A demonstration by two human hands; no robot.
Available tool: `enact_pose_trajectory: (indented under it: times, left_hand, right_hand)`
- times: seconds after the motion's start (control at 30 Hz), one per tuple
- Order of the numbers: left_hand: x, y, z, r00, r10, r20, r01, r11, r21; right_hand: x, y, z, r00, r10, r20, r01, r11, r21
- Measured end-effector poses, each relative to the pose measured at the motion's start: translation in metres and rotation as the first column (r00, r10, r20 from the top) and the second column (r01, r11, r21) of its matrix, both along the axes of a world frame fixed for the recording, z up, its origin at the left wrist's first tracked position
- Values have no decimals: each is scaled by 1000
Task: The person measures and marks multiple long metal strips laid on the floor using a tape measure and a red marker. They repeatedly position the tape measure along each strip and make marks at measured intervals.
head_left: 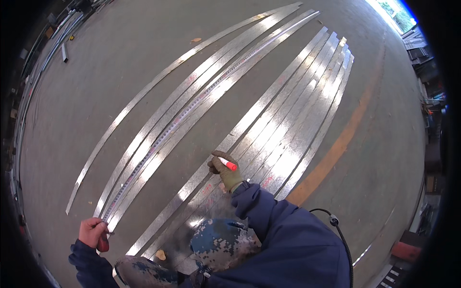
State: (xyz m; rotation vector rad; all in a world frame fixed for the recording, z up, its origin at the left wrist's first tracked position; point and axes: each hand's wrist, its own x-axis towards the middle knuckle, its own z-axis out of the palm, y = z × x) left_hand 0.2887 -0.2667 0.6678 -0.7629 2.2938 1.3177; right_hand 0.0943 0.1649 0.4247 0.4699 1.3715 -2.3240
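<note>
At near left: left hand [93,233], fingers closed on tape measure [181,115], seemingly steadying it along metal strip [216,92] | farther right: gloved right hand [225,174], fingers curled round marker [228,164]

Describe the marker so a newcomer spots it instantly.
On the grey floor, find the right-hand batch of shiny metal strips. Over that batch's left side is the person's gloved right hand. It grips the marker: a small white stick with a bright red end, unlike the dull olive glove around it.

Glare whitens metal strips [285,128]; fisheye edges bend, blackened.
</note>
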Motion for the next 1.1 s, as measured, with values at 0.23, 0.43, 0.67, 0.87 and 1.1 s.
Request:
enact_pose_trajectory:
  times: [0.23,0.43,0.67,0.87,1.1]
  left_hand:
    - [26,-33,-29,996,94,2,-94,996,5]
    - [54,-52,-62,996,84,27,-83,996,-21]
    - [84,-70,-126,996,92,22,-92,996,-2]
    - [118,-84,-174,997,-74,4,73,967,-243]
    - [147,-74,-229,991,-62,-121,46,990,-130]
  right_hand:
    - [5,-2,5,1000,24,-6,-24,1000,17]
    - [8,8,17,996,69,-54,-65,995,77]
    - [6,9,37,981,154,-117,-136,979,153]
    - [-9,6,16,841,390,-376,-224,882,414]
    - [-9,-10,84,724,521,-452,-187,779,599]
